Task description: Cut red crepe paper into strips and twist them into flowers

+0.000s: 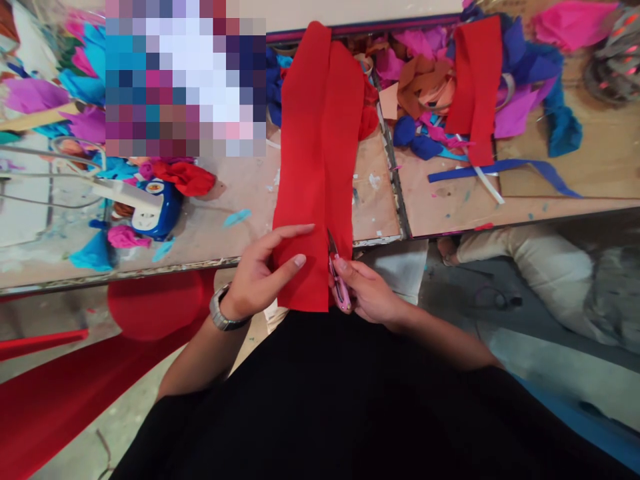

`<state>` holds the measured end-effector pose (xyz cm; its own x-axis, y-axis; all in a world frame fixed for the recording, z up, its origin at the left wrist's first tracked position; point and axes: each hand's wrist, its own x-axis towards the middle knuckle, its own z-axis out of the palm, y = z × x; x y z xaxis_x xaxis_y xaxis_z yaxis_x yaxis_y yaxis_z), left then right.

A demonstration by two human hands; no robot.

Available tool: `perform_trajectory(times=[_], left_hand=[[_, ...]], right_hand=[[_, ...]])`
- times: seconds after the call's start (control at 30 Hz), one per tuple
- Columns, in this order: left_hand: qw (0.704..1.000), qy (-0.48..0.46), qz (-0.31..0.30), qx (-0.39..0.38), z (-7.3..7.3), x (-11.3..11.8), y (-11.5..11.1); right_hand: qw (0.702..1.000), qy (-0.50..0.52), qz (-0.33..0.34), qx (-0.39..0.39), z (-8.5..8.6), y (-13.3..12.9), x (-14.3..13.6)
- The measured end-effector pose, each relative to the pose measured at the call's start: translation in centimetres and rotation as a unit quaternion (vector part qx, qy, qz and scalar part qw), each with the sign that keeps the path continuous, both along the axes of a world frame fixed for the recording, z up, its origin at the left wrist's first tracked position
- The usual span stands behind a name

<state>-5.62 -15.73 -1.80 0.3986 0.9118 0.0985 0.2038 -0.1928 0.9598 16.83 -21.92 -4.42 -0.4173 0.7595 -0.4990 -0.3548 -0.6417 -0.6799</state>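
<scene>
Close in, the right hand (373, 293) has its fingers wrapped around 1 pair of pink scissors (341, 283), blades at the slit between 2 lengths of red material (305, 167). Beside it, the left hand (263, 273) rests on that material, thumb and forefinger spread apart, gripping nothing visible. The near end overhangs the table (375, 200); the rest stretches away across it. Farther right, 1 red piece (477, 80) lies over colourful scraps (425, 80).

Worktable (245, 193) scuffed, paint-flecked, seam right of center. Red chair (75, 387) lower left, pale stained floor (75, 453) beside it. Floor darker grey at right.
</scene>
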Motion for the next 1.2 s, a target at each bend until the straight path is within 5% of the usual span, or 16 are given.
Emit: perform_trajectory(times=[0.2,0.57,0.73,0.87,1.07,1.2], left_hand=[[0.999,0.021,-0.001,0.024,0.4,0.9,1.9],[0.997,-0.042,0.042,-0.045,-1.8,3.2,2.7],[0.981,-0.152,0.066,-0.102,-1.8,5.3,2.5],[0.961,-0.216,0.083,-0.149,-1.6,6.1,1.8],[0.979,-0.141,0.083,-0.125,-2.0,4.7,0.4],[0.994,-0.052,0.069,-0.064,-2.0,3.5,-0.4]], right_hand=[[1.0,0.007,0.007,-0.002,0.2,-0.6,0.2],[0.999,0.001,-0.047,0.01,0.8,-1.1,2.0],[0.965,-0.072,-0.192,0.162,0.9,-2.0,4.7],[0.949,-0.079,-0.253,0.168,0.5,-2.2,5.8],[0.976,-0.045,-0.202,0.06,2.0,-1.7,6.1],[0.975,-0.072,-0.201,0.057,2.3,-1.0,6.8]])
